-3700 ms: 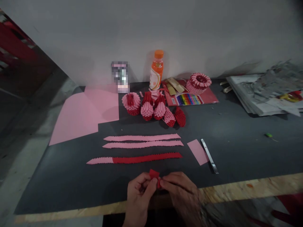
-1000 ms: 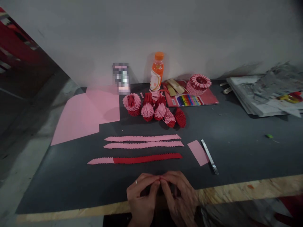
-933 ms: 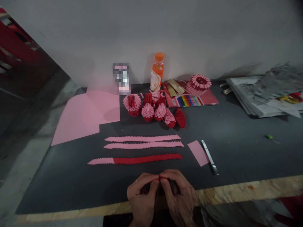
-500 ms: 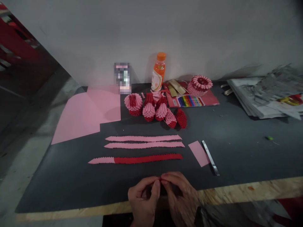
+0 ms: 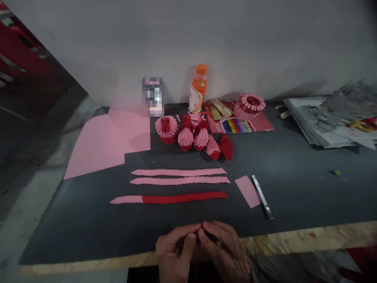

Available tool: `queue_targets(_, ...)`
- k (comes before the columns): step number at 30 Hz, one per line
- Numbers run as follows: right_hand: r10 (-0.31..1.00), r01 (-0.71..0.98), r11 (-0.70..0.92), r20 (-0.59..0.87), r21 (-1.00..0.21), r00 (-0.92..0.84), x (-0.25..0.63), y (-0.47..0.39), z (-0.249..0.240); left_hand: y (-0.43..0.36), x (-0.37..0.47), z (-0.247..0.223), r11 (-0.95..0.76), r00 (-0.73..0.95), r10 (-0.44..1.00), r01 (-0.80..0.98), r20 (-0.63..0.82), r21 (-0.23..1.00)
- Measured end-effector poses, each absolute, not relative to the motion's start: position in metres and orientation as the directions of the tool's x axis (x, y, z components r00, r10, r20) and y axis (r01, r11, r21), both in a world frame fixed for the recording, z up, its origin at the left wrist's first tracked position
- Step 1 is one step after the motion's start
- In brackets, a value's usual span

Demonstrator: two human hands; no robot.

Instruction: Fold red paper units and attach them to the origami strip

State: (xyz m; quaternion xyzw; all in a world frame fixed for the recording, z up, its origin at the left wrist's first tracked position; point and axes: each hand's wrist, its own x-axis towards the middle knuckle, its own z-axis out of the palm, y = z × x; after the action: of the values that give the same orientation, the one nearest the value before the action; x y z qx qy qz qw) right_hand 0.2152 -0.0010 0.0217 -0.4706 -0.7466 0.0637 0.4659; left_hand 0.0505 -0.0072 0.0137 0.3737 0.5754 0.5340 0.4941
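At the table's front edge my left hand (image 5: 176,249) and my right hand (image 5: 224,245) meet, fingertips pinched together on a small red paper piece (image 5: 198,229), mostly hidden by the fingers. Beyond them lies a folded-paper strip (image 5: 182,197), pink at its left end and red along the rest. Two pink folded-paper strips (image 5: 179,181) lie side by side farther back. To the right, a metal utility knife (image 5: 262,196) rests over the edge of a small pink paper rectangle (image 5: 246,192).
Red-and-pink folded-paper pieces (image 5: 185,137) sit mid-table before an orange drink bottle (image 5: 198,92). A round paper basket shape (image 5: 249,106) stands on a red packet (image 5: 259,125). Pink sheets (image 5: 97,145) lie left, stacked papers (image 5: 309,125) right. A wall (image 5: 235,47) closes the back.
My fingertips have shifted slightly lower, toward me, still pinching the red paper piece. The right fingers have changed their grip a little. Things on the table stay put.
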Motion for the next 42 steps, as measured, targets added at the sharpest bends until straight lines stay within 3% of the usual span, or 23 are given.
queue_targets(4,0.815,0.624,0.507,0.567,-0.595,-0.122,0.218,-0.004,0.008,-0.003,0.053,0.01,0.242,-0.157,0.943,-0.279,-0.292,0.929)
queue_targets(10,0.792,0.473,0.574,0.6,-0.668,-0.114,0.23,0.009,0.023,0.001,0.054,0.008,0.374,-0.087,0.899,-0.357,-0.429,0.856)
queue_targets(15,0.753,0.552,0.608,0.636,-0.571,-0.17,0.238,0.013,0.03,0.004,0.051,0.015,0.469,-0.016,0.858,-0.38,-0.513,0.797)
queue_targets(21,0.763,0.58,0.585,0.627,-0.567,-0.157,0.243,0.004,0.011,0.007,0.051,0.021,0.592,0.07,0.765,-0.467,-0.64,0.657)
queue_targets(26,0.696,0.512,0.686,0.67,-0.516,-0.257,0.247,0.01,0.004,0.011,0.051,0.023,0.565,0.012,0.811,-0.278,-0.586,0.777)
queue_targets(35,0.797,0.43,0.598,0.557,-0.676,-0.233,0.242,0.014,0.015,0.014,0.051,0.029,0.432,-0.138,0.891,-0.035,-0.433,0.901)
queue_targets(42,0.886,0.37,0.447,0.46,-0.815,-0.057,0.23,0.015,0.029,0.006,0.053,0.028,0.237,-0.138,0.958,-0.108,-0.25,0.966)
